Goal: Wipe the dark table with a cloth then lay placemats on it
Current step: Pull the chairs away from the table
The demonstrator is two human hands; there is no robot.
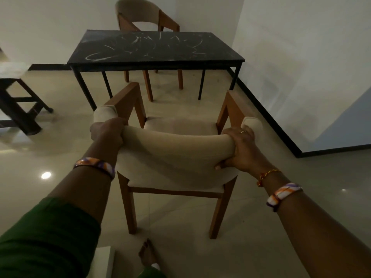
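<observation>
Sleeve (46, 235): green fabric on the left forearm, nearest the camera.
Bangles: striped orange, white and purple, one on each wrist (96, 164); a red and gold thread sits on the right wrist too.
Left hand (107, 131): fingers curled over the padded top of the near chair's backrest, grasping it at its left end.
Right hand (239, 149): wrapped round the same backrest at its right end, thumb pressed into the cushion; a thin ring shows on one finger.
Near chair (174, 149): curved beige upholstered backrest and seat, squared brown wooden legs and arms, standing on the floor.
Floor (281, 197): glossy pale tiles with light reflections.
Desk (156, 47): beyond the chair, apart from it; rectangular dark top with whitish marble-like streaks, slim black metal legs.
Far chair (140, 13): same design, behind the desk by the white wall.
</observation>
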